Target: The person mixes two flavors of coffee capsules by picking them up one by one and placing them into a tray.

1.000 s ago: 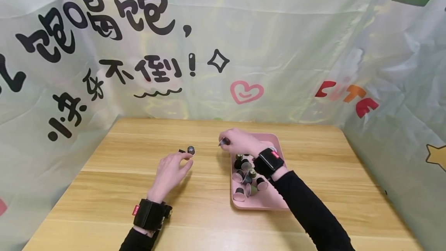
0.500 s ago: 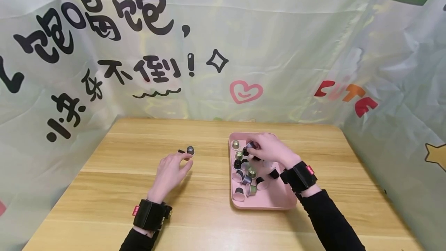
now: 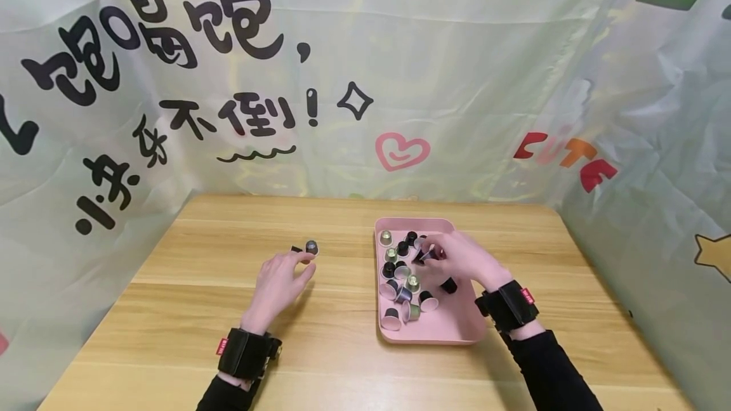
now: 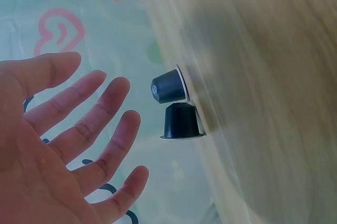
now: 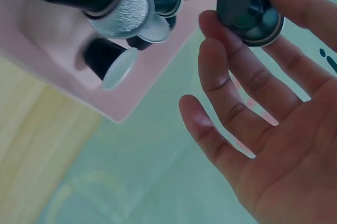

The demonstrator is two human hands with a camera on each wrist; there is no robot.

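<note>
Centrally, a light wooden tabletop (image 3: 228, 309) carries a pink rectangular plastic tray (image 3: 451, 325) at 3 o'clock of the left hand (image 3: 280, 284). Loose coffee capsules, dark, grey and green-gold (image 3: 402, 278), lie heaped in the tray's left half, some upright, some tipped.

Right hand (image 3: 462, 259) hovers over the tray's far part. It pinches one dark round coffee capsule (image 5: 250, 12) between thumb and forefinger tips; remaining fingers (image 5: 210, 129) are spread and straight. Head view: that capsule is mostly covered by the fingers.

Left hand rests on the table, fingers relaxed, slightly spread, holding nothing. Two dark capsules on the bare wood (image 4: 176, 105) stand touching each other at 12 o'clock of its fingertips, near but apart from them. In the head view, one of the pair is half hidden behind the fingertips.

Black wrist straps (image 3: 245, 351) on both forearms. Printed cloth backdrop (image 3: 400, 68) closes the table's far and right sides. Left wrist view: table edge blurred. Capsule count in the tray cannot be made out.
</note>
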